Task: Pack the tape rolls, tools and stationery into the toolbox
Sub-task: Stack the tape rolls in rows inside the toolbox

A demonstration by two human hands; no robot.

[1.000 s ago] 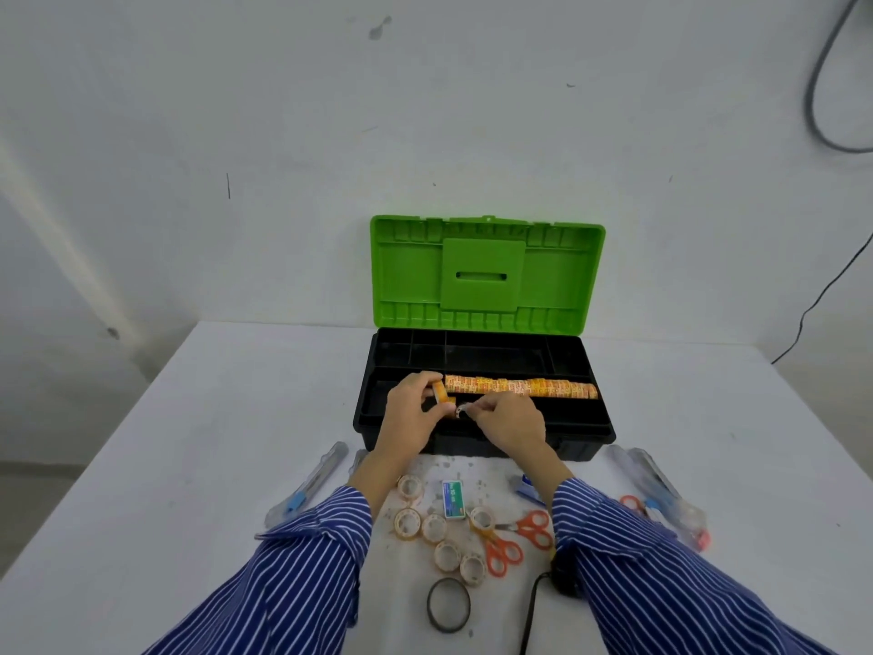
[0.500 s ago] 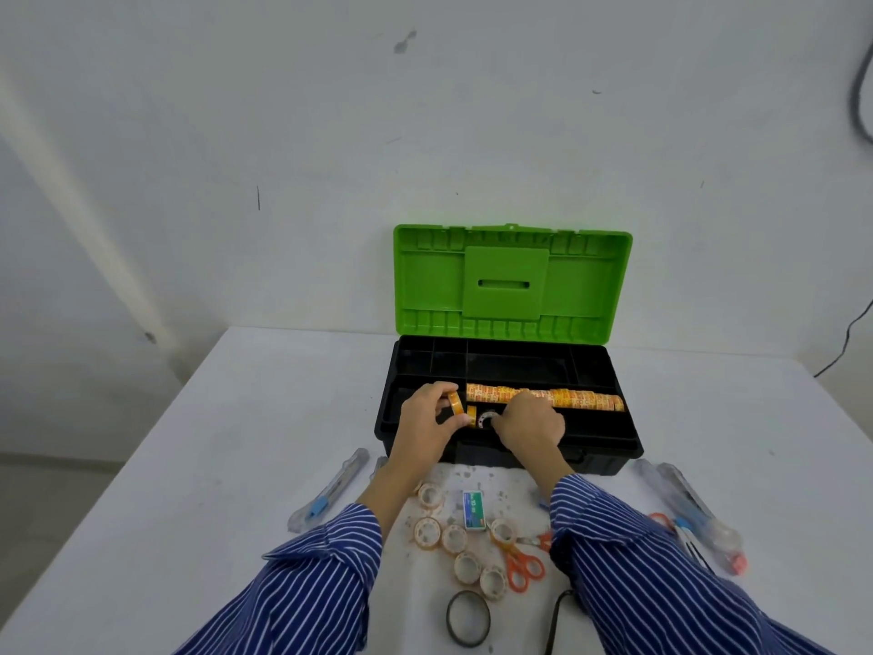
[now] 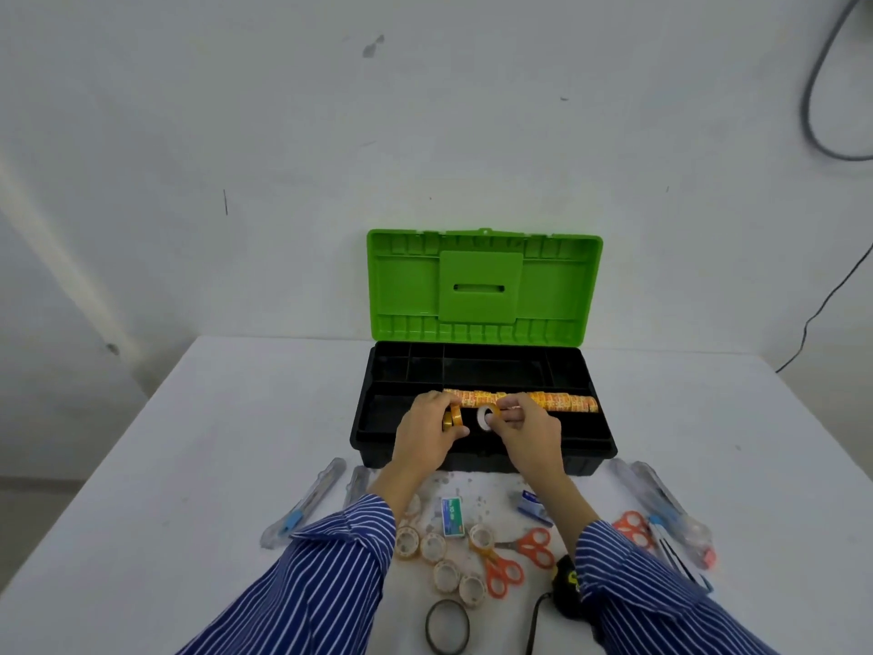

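Toolbox (image 3: 482,458) open on table (image 3: 212,465), green lid (image 3: 482,288) upright. Over its front tray: left hand (image 3: 425,432) fingers curled, pinching two amber tape rolls (image 3: 452,418) on edge; right hand (image 3: 524,427) fingertips pinching a white-cored tape roll (image 3: 486,416), just beside the left's pair. Directly beyond the fingers, a row of orange tape rolls (image 3: 557,401) lies in the tray. Nearer than the wrists: loose clear tape rolls (image 3: 432,546), staple box (image 3: 452,515), orange scissors (image 3: 515,557), a dark ring (image 3: 447,626). Outward either side, bagged cutters (image 3: 307,503).
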